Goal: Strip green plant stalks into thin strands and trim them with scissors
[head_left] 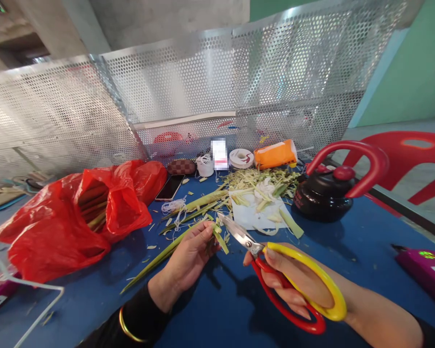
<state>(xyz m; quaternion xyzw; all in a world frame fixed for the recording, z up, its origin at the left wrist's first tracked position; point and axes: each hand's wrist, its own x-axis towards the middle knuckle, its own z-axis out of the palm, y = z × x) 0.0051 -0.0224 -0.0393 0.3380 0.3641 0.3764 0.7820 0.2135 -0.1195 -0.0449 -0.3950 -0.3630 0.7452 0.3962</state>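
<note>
Pinched in my left hand is a green plant stalk, with leafy strips at its tip. Its longer part seems to run down-left from under the hand, though I cannot tell whether that is the same stalk. My right hand grips scissors with one yellow and one red handle loop. The blades point up-left, close beside the stalk's tip, and look nearly closed. Several other green stalks lie just beyond my left hand, among cut scraps. Behind the scissors, a white sheet carries trimmings.
A red plastic bag of stalks stands left. At the back are a phone, a checkered case, a ribbon spool and an orange packet. A black kettle stands right, near a purple power strip.
</note>
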